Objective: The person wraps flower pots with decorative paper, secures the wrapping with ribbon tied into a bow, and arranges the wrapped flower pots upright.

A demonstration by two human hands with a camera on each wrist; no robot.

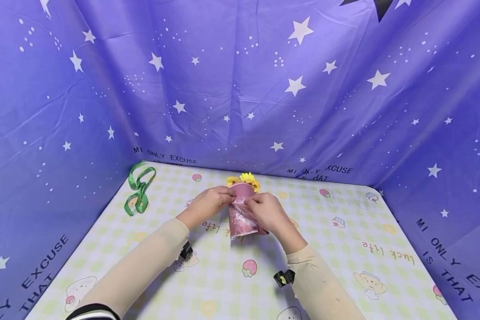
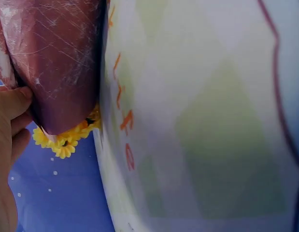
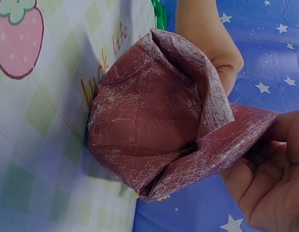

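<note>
A pink sheet of wrapping paper (image 1: 243,222), crinkled and shiny, is rolled round a small bunch of yellow flowers (image 1: 246,178) whose heads stick out at the far end. My left hand (image 1: 209,203) pinches the paper's edge between thumb and fingers, as the left wrist view shows beside the flowers (image 2: 64,141). From the other side my right hand (image 1: 269,214) pinches the overlapping flap near the top. Seen from the right wrist, the near end of the wrapping paper (image 3: 144,113) gapes like a wide tube with one edge folded over. The flower stems are hidden inside.
A looped green ribbon (image 1: 141,189) lies at the table's back left corner. The table (image 1: 324,249) has a checked cloth with printed strawberries and figures. Purple star-patterned curtains (image 1: 240,89) hang behind and at both sides.
</note>
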